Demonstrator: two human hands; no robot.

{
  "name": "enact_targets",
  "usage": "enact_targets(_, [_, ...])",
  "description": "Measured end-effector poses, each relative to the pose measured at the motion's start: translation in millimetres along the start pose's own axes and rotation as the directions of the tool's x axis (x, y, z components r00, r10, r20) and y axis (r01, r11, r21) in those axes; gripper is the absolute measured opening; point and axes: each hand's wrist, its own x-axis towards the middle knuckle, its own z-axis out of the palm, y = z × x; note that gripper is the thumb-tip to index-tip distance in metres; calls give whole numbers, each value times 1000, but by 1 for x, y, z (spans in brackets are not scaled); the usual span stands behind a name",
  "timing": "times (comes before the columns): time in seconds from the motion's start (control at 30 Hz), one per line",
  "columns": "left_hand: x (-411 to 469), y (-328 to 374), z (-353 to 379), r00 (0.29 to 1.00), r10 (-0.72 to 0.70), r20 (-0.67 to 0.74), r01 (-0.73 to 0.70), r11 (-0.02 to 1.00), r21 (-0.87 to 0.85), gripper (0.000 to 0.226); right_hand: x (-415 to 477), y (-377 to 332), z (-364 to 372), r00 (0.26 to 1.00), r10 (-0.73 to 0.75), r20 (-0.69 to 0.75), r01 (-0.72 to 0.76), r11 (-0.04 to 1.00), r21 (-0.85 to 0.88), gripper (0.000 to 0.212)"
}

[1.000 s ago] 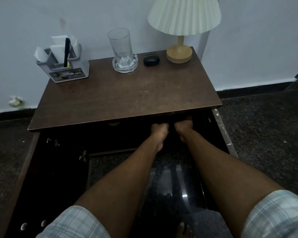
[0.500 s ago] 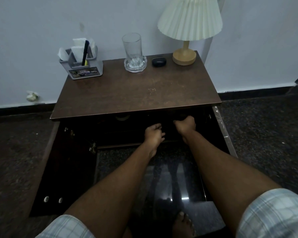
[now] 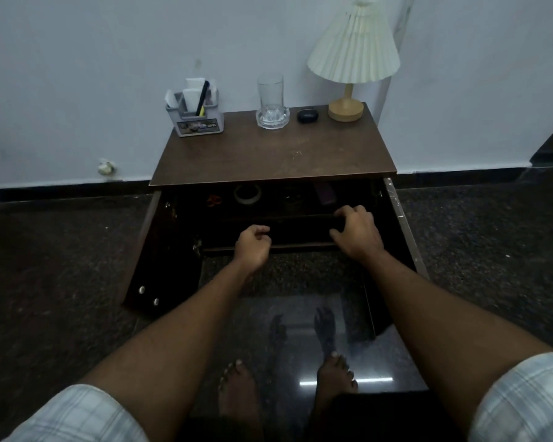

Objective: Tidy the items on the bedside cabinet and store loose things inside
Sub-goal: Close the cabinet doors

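Observation:
The brown bedside cabinet (image 3: 268, 154) stands against the wall with both doors swung open and its drawer (image 3: 300, 228) pulled out. My right hand (image 3: 356, 234) grips the top edge of the drawer front, fingers over the rim and thumb on its face. My left hand (image 3: 253, 247) is curled into a loose fist just in front of the drawer's left part and holds nothing I can see. In the dark drawer lie a tape roll (image 3: 248, 194), orange scissors (image 3: 214, 200) and a purple item (image 3: 324, 194). Along the back of the top are a grey organiser (image 3: 198, 122), a glass (image 3: 270, 94), a black earbud case (image 3: 307, 115) and a lamp (image 3: 353, 55).
The left door (image 3: 160, 256) and the right door (image 3: 403, 224) stick out toward me on either side of my arms. My bare feet (image 3: 240, 397) stand on the glossy dark floor below. A small white object (image 3: 106, 167) sits at the wall's base on the left.
The view has pulled back and up. The drawer has slid out from under the top, showing its contents. My left hand has come off the drawer front and curled.

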Motion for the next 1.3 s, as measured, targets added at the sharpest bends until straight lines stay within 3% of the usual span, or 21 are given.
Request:
enact_targets(0.23, [-72,-18,-84,983,152,-101,-92,890,447,43,-75,22,-29,994,-3,-112,-23,973,-228,66])
enact_targets(0.43, [-114,-40,-142,975,165,-149,-15,719,695,59,-103,28,-55,994,39,-99,-67,951,-303,80])
enact_targets(0.7, [-124,-46,-165,957,94,-274,132,700,701,66,-120,28,-68,993,107,-39,-114,945,-306,83])
enact_targets(0.87, [-111,-67,-179,937,-47,-345,244,797,553,71,-123,30,-75,982,189,16,-180,954,-241,81])
enact_targets(1.07, [-103,-68,-178,927,-115,-357,271,864,425,61,-122,41,-57,990,142,19,-136,970,-202,62])
enact_targets(1.2, [-108,-63,-170,936,-81,-343,238,863,446,44,-121,40,-56,997,76,-11,-77,977,-199,47])
enact_targets(1.3, [-108,-62,-160,936,3,-353,181,854,488,37,-121,31,-54,995,96,32,-90,984,-154,54])
